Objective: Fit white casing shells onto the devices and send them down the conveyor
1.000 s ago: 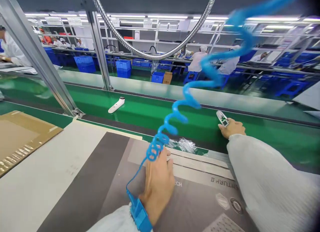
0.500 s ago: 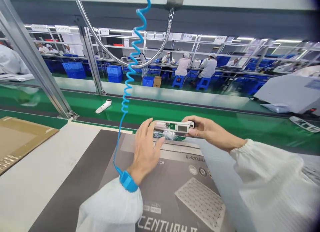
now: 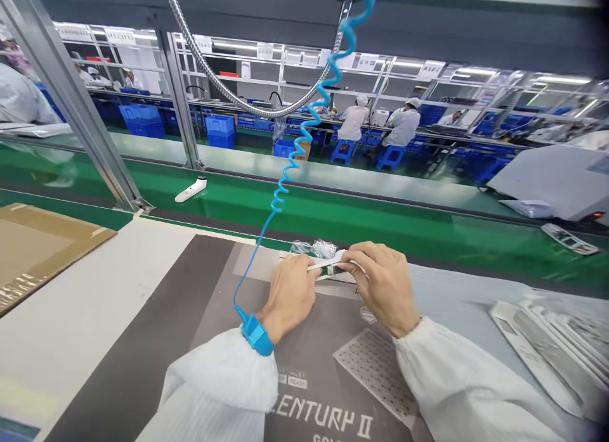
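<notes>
Just in front of me, both hands meet at a white handheld device (image 3: 328,262), shaped like a forehead thermometer. Its long pale casing is seen edge-on, and a strip of green circuit board (image 3: 325,273) shows beneath it. My left hand (image 3: 292,286) is closed on the left end, its thumb against the casing. At the other end my right hand (image 3: 386,283) grips the head with bent fingers that partly cover it. Crumpled clear plastic (image 3: 314,247) lies just behind. Below the hands is a dark printed cardboard sheet (image 3: 309,340).
A blue wrist strap (image 3: 257,334) with a coiled cord (image 3: 309,122) is on my left wrist. White plastic shells (image 3: 537,353) lie at the right. The green belt (image 3: 247,198) carries a similar white device (image 3: 191,189) and a white shell (image 3: 569,239). Brown cardboard (image 3: 47,252) lies left.
My right hand has come closer and turned knuckles up. The device has tilted, hiding its small screen, and my left fingers have closed on it. The shells at right are uncovered.
</notes>
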A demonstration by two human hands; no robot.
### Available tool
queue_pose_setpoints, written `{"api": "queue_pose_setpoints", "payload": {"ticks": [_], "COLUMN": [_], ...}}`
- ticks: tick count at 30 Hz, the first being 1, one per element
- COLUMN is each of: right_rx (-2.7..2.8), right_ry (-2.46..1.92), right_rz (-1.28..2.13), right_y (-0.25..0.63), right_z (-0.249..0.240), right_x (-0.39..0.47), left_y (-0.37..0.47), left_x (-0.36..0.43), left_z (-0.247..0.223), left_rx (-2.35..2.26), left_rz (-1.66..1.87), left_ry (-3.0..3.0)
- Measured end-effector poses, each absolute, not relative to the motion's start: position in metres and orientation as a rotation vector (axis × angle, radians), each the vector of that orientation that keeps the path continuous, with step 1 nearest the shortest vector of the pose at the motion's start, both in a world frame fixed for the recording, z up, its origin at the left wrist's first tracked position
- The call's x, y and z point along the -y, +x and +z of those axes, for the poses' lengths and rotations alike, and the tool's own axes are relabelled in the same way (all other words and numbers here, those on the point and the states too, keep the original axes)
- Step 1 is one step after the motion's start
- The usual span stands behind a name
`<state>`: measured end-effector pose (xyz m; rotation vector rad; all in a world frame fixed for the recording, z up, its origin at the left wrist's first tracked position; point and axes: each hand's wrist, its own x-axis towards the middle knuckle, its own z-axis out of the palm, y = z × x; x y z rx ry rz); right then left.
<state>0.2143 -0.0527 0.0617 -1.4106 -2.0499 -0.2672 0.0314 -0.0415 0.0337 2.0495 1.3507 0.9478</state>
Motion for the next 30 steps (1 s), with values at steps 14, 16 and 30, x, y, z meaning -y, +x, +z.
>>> {"api": "queue_pose_setpoints", "payload": {"ticks": [14, 16, 30], "right_rx": [1.972, 2.006, 1.708], "right_ry": [-1.953, -1.972, -2.612], "right_rz": [-0.017, -0.084, -0.065], "right_y": [0.209, 0.230, 0.461], "right_z": [0.033, 0.035, 0.092], "right_x": [-0.023, -0.019, 0.092], "left_y": [0.006, 0.008, 0.022], "left_x": [0.011, 0.014, 0.026], "left_z": [0.036, 0.040, 0.043], "left_rx": [-1.381, -1.311, -0.933], "left_rz": [1.242, 1.269, 1.079], "left_ry": [1.027, 0.951, 0.808]}}
